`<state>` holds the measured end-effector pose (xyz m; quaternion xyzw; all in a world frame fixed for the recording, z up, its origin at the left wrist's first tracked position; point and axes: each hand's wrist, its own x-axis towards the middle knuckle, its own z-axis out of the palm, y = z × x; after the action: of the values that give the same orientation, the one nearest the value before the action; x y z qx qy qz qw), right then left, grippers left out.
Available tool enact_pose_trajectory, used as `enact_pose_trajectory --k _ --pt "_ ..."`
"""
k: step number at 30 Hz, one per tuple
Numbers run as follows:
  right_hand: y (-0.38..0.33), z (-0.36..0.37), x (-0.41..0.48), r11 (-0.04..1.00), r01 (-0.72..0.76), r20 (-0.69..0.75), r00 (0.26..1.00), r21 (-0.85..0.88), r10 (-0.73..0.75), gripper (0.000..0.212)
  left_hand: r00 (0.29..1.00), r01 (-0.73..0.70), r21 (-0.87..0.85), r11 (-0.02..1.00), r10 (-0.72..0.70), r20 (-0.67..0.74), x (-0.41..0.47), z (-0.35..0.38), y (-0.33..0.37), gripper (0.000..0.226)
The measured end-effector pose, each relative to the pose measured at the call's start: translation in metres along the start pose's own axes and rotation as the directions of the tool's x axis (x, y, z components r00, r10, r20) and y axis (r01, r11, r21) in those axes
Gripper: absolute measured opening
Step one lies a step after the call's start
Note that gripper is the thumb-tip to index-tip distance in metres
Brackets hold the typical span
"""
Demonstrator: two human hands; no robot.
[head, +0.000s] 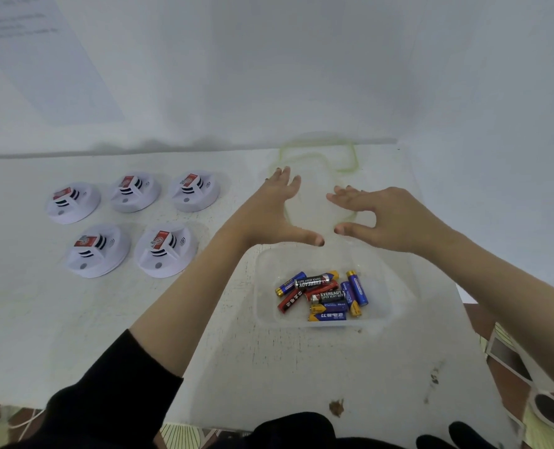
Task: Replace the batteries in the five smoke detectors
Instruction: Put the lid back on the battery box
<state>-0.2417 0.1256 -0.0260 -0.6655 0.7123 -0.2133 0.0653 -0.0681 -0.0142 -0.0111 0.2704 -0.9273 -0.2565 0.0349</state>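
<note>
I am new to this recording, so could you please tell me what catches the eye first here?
The bright batteries heaped in a clear tub at the right of the white table stand out first. Just beyond the tub, the left hand and right hand spread open over a faint clear lid with a greenish rim. Five white smoke detectors sit in two rows at the left.

Surface: white, scuffed surface, with a brown stain near its front edge.
Wall: pale grey wall; white printed paper sheet on it, left.
Floor: brown patterned tiled floor, right.
</note>
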Motion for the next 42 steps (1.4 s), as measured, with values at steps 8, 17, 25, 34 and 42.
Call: enact_pose_trajectory --k 8,17,25,34,42 --pt "-0.003 -0.002 0.002 0.997 0.02 0.054 0.998 -0.081 -0.015 0.058 0.997 -0.026 0.173 0.985 0.039 -0.071 0.002 0.005 0.005 0.105" --pt "-0.01 -0.003 0.004 0.975 0.078 0.121 0.991 -0.209 -0.053 0.054 0.994 -0.019 0.224 0.974 0.044 -0.105 -0.002 0.004 0.008 0.109" --pt "-0.007 -0.003 0.003 0.978 0.066 0.089 0.995 -0.199 -0.049 0.053 0.99 -0.061 0.107 0.992 0.074 -0.122 -0.003 0.005 -0.004 0.093" --pt "0.004 -0.008 -0.003 0.982 -0.187 -0.005 0.982 0.015 0.187 0.054 0.917 0.13 -0.484 0.865 -0.291 -0.274 0.0 0.002 -0.024 0.046" --pt "-0.005 0.008 -0.001 0.482 -0.518 0.092 0.743 0.707 0.663 0.04 0.872 0.205 -0.686 0.698 -0.448 -0.196 0.003 0.005 -0.032 0.044"
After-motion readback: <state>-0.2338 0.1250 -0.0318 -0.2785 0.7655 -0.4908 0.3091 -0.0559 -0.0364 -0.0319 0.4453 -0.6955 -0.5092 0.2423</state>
